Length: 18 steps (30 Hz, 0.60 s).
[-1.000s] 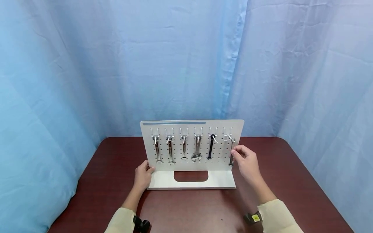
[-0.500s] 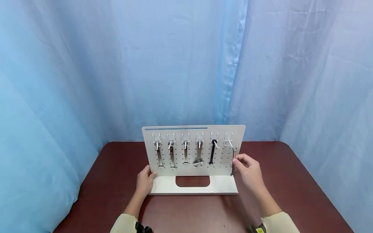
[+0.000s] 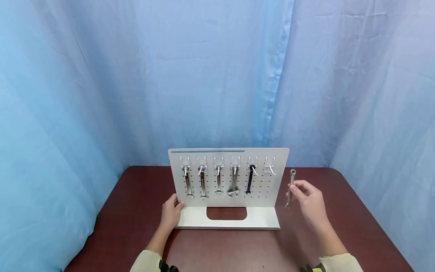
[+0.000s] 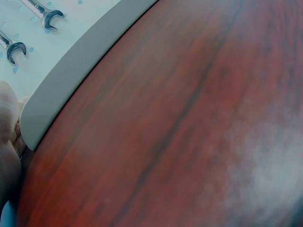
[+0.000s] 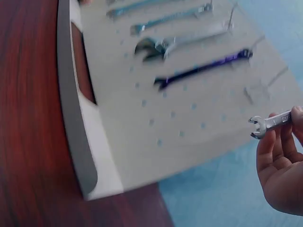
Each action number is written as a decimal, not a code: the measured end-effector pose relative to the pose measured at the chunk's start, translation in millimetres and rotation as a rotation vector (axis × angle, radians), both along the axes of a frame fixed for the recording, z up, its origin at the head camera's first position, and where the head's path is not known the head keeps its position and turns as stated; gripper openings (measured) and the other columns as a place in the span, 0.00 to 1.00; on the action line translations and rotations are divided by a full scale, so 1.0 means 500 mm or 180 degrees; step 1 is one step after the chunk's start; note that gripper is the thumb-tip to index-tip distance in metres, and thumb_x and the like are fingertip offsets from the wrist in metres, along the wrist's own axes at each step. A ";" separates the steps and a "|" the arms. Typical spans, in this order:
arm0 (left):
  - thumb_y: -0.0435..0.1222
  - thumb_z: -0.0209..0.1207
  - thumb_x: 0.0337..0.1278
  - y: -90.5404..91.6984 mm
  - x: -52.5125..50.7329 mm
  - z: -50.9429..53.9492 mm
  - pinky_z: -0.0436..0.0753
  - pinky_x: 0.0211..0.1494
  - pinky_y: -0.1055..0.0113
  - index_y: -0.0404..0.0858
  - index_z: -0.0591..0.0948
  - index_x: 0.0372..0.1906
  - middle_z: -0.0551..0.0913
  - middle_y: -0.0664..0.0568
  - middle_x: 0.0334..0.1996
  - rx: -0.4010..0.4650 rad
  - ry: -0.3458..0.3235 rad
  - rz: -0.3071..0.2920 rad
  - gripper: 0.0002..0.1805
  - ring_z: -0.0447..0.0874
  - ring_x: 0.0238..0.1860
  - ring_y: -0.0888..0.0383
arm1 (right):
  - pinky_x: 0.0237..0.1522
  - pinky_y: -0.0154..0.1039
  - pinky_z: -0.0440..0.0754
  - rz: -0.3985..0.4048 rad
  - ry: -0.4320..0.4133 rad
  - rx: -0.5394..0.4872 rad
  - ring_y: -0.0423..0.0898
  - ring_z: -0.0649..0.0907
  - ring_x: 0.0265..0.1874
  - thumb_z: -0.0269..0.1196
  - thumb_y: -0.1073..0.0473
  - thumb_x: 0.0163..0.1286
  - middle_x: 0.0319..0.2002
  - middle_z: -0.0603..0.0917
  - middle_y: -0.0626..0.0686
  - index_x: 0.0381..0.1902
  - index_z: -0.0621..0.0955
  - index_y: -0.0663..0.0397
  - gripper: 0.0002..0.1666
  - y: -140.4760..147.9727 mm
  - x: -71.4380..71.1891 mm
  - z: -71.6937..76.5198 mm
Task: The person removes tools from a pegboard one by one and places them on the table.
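A white pegboard stand stands upright on the table. My left hand grips its lower left edge, thumb in front and fingers partly hidden behind the board. Off the board's right side, my right hand pinches a small silver combination wrench between thumb and fingers, ring end up. In the right wrist view the open jaw end of that combination wrench sticks out past the fingertips. The rightmost hook holds nothing. Beside it hang a dark wrench and an adjustable wrench.
Farther left on the board hang three silver wrenches, among them one at the far left. The dark red wooden table reaches around the stand. Blue curtains enclose the back and sides.
My right hand has drawn the combination wrench from beside the rightmost hook out past the board's right edge. The left hand keeps its grip on the board. The head view has shifted slightly.
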<state>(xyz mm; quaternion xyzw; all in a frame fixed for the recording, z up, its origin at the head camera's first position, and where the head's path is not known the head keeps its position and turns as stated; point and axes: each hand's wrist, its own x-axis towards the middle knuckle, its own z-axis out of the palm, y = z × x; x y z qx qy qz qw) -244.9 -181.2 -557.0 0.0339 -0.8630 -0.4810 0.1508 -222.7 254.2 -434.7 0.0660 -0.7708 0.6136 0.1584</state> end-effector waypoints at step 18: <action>0.28 0.63 0.64 0.002 0.001 0.003 0.67 0.31 0.64 0.37 0.73 0.33 0.71 0.51 0.25 -0.0009 -0.0027 0.0019 0.09 0.66 0.28 0.55 | 0.27 0.42 0.79 -0.0077 -0.1336 0.0932 0.47 0.79 0.25 0.58 0.63 0.76 0.26 0.81 0.54 0.46 0.81 0.72 0.13 0.076 -0.086 -0.159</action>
